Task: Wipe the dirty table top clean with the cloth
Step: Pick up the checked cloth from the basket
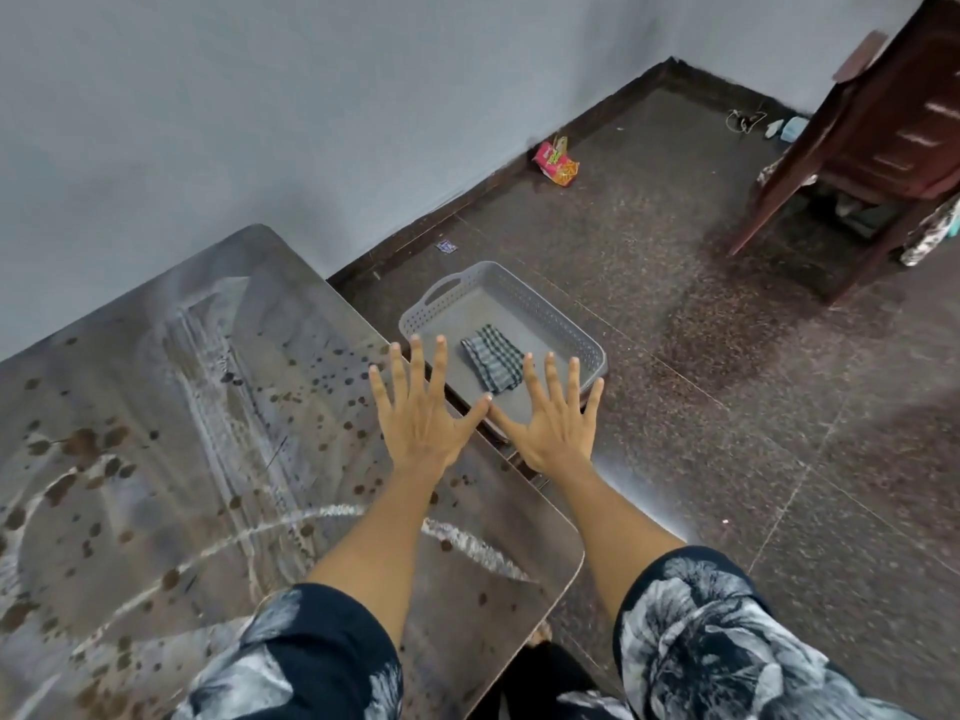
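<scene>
Folded checked cloth point(492, 359) lies in a grey perforated plastic basket point(563, 324) on the floor just beside the table's right edge. Table top point(171, 459) dark, glossy, covered in brown spots and whitish smears. Left hand point(422, 414) and right hand point(555, 415) held out flat, palms down, fingers spread wide, holding nothing, thumb tips nearly meeting. Floral sleeves point(691, 631). Red snack wrapper point(555, 163) by the wall; wooden furniture point(872, 148) far right.

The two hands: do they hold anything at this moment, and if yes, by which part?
Nothing is held. The left hand and right hand are both spread open with straight fingers. The cloth lies folded in the grey basket, untouched.
</scene>
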The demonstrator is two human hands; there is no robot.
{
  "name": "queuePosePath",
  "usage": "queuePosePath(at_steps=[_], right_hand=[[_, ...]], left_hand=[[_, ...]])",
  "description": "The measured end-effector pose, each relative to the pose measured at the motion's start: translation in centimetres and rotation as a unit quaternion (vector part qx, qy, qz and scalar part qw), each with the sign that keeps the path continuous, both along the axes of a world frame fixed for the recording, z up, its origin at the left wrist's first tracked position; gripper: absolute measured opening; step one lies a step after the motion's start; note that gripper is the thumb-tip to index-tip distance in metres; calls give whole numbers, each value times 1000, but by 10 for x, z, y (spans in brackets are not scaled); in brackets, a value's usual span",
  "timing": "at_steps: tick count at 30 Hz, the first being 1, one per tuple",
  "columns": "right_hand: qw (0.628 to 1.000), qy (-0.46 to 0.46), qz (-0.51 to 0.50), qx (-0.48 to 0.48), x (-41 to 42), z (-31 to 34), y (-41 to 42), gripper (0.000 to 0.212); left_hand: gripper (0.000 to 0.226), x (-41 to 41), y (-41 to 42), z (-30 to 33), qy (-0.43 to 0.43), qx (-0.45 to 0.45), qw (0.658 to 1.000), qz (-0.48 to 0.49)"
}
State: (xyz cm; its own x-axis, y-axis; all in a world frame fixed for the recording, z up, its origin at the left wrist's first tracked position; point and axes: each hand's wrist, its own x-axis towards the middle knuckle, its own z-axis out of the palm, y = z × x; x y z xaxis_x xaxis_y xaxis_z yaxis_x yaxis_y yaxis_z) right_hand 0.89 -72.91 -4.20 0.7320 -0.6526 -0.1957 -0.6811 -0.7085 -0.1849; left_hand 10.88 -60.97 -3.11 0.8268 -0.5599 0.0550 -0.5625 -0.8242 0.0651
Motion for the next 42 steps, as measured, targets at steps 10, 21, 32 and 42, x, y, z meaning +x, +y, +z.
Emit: queuePosePath(at_steps=[10,21,32,42], right_hand=[[996,51,70,8,85,-72,-98,99],[984,90,49,144,146,-160,-136,60],[976,31,-31,213,168,-177,-151,43],[948,7,-62,312,164,-183,-149,34]], left_hand=[[82,76,-104,-51,85,12,996,7],[69,108,-172,-152,434,15,890,140],[43,104,-193,-174,451,-218,781,373],[32,98,-195,-176,517,-256,704,414]])
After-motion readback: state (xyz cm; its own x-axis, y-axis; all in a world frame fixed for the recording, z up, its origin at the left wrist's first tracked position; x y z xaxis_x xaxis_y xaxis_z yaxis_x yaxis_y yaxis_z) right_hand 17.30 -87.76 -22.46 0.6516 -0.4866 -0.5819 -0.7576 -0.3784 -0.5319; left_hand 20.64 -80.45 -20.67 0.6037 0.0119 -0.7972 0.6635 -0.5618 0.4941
